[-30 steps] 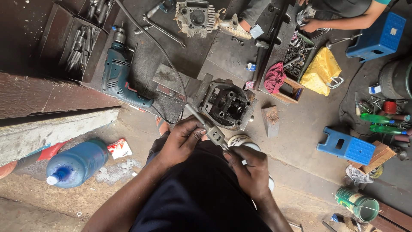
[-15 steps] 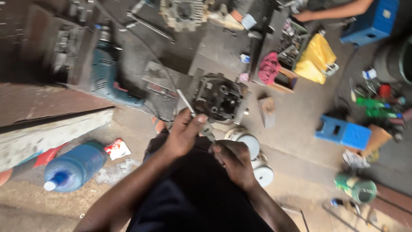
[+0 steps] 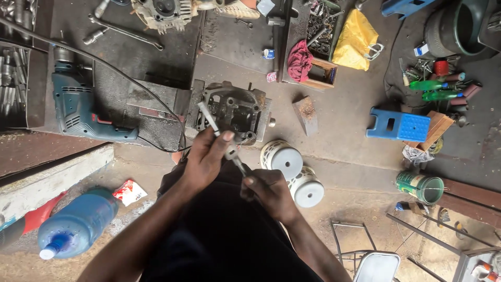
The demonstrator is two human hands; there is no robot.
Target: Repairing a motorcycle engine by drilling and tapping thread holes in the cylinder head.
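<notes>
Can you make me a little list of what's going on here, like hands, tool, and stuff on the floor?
left hand: grips the metal tool
right hand: holds the tool's lower end
metal tool: slim rod, slanted
engine part: grey, on the floor just beyond the hands
electric drill: blue, left
water bottle: blue, lying down
small stool: blue, right

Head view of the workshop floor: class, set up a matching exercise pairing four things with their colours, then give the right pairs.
Things:
1. electric drill
2. step stool
3. rag
4. bag

Colours:
A. yellow
B. dark red
C. teal blue-green
D. bright blue

Pairs: 1-C, 2-D, 3-B, 4-A
</notes>
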